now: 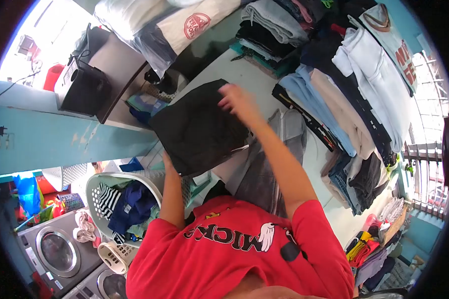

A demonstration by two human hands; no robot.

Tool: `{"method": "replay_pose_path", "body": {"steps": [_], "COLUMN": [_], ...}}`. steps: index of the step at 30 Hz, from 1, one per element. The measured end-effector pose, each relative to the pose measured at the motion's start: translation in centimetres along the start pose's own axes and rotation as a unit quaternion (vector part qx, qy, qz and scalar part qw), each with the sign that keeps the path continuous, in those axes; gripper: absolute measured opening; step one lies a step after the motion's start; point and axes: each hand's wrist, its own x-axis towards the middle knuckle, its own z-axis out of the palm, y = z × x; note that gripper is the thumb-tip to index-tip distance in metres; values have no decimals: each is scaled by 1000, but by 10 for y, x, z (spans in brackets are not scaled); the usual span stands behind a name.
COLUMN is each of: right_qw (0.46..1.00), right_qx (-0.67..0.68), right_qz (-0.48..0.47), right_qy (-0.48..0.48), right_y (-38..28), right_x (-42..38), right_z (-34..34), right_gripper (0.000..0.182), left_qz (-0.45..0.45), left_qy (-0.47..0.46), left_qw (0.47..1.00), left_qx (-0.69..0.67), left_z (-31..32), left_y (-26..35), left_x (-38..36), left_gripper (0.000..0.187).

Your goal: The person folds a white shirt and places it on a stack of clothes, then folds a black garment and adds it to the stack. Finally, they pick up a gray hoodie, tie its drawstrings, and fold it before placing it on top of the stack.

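Observation:
A folded black garment (pixel 199 129) is held up in front of me, its flat side facing up. My left hand (pixel 168 162) grips it from below at the near left edge, with the fingers hidden under the cloth. Over its far right corner is my right hand (pixel 238 102), a little blurred, fingers apart and nothing in them. A dark grey zippered garment (pixel 272 169) lies on the table just right of the black one, its lower part close to my body.
Folded clothes lie in stacks on the white table (pixel 212 74), among them light blue pants (pixel 317 107) and grey sweatpants (pixel 274 22). A laundry basket (pixel 162 182) full of clothes stands at my left, above washing machines (pixel 57 249). A black box (pixel 85 87) sits beyond.

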Motion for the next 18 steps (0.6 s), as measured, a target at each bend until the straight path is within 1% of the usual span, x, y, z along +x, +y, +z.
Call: {"method": "replay_pose_path", "body": {"steps": [1,2,3,4,6,7,8,9,10,11,12,13,14,15,16,17,18], "right_qw": [991,979,961,960,965,964,964,961,961,967,972,972,984,981,981,972,958], "right_qx": [-42,-99,-155,-154,-125,-125,-167,-208,-207,-163,-119,-118,2,122,123,189,254], "right_qz": [-45,-26,-8,-6,182,183,175,167,169,182,192,192,173,150,149,141,131], "right_qy": [117,174,231,232,144,148,109,69,71,68,65,66,32,-2,1,1,3], "right_y": [7,38,74,91,116,128,137,146,146,145,143,148,162,176,202,234,250], "right_x": [7,27,45,47,44,47,49,51,49,45,43,43,47,51,63,77,84], "right_z": [-19,-38,-48,-45,-39,-36,-32,-31,-28,-26,-23,-21,-18,-16,-14,-13,-14], "right_gripper": [45,50,56,56,73,73,76,80,80,80,81,81,81,81,81,80,79], "left_qz": [-25,-51,-51,-41,-35,-18,-1,-4,4,12,12,14,16,15,19,21,17], "left_qy": [42,82,82,77,70,52,34,33,7,-18,-19,-31,-43,-46,-48,-50,-53], "left_qw": [998,993,993,994,994,997,998,998,1000,1000,1000,999,999,999,998,996,996], "left_qx": [-37,-73,-71,-71,-72,-63,-53,-52,-18,17,18,-5,-27,-26,-45,-64,-64], "left_z": [-3,-4,0,8,10,1,-10,-21,-36,-40,-44,-44,-43,-42,-43,-43,-44], "left_y": [7,13,16,18,14,6,-1,-6,-10,-9,-10,-10,-10,-8,-6,-5,-4], "left_x": [2,2,0,-2,1,7,14,21,28,29,30,30,30,30,29,27,25], "left_gripper": [52,52,52,51,51,52,53,53,55,58,58,61,63,63,64,65,65]}}
